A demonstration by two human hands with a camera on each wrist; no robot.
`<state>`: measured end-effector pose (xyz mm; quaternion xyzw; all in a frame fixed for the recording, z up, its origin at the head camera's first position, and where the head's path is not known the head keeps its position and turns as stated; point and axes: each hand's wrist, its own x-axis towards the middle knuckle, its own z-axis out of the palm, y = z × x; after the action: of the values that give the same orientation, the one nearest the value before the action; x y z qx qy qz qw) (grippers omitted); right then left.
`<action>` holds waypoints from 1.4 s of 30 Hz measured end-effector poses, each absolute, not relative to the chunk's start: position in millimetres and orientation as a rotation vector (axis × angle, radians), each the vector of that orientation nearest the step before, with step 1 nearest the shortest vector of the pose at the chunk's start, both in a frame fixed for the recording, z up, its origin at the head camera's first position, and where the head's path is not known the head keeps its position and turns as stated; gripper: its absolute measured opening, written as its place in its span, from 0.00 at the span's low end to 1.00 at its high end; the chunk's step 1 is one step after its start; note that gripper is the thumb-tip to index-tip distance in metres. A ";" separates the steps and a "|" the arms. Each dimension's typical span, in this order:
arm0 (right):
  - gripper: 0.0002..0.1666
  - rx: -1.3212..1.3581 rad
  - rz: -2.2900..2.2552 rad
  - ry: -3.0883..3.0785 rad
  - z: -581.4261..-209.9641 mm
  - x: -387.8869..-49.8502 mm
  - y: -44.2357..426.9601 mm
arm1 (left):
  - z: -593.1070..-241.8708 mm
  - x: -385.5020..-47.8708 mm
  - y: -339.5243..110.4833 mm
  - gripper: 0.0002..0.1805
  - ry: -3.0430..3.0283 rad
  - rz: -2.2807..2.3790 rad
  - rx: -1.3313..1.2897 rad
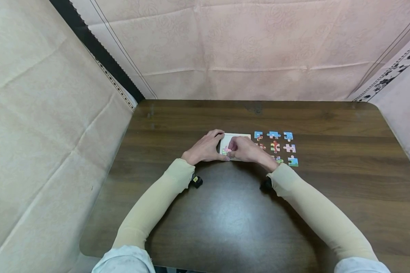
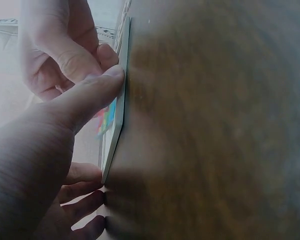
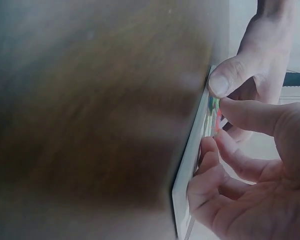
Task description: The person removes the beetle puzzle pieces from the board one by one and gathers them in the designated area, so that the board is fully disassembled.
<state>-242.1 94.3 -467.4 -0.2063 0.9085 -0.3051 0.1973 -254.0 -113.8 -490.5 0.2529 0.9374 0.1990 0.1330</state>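
A white puzzle board lies flat on the table, with a pink and green puzzle piece at its near left corner. My left hand grips the board's left end, thumb at the near edge and fingers toward the far edge. Over the board, my right hand pinches the colourful piece between thumb and index finger, its other fingers resting on the board. In the right wrist view, a red and green bit of the piece shows between those fingertips. The fingers hide much of it.
Just right of the board, loose jigsaw pieces lie in rows, several with blue, pink or green print; my right hand partly covers some. The brown wooden table meets pale cloth at its back and left.
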 end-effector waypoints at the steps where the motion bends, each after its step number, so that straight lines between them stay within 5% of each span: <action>1: 0.10 -0.574 -0.858 2.547 -467.3 -241.8 93.9 | -490.6 -253.9 -113.9 0.58 2.719 0.576 0.733; 42: 0.21 -0.665 -0.815 2.688 -469.4 -239.5 93.2 | -488.6 -253.7 -114.4 0.57 2.711 0.584 0.726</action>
<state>-239.5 93.2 -469.4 -0.2286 0.9236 -0.2800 0.1274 -253.7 -114.4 -488.6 0.2508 0.9368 0.2018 0.1373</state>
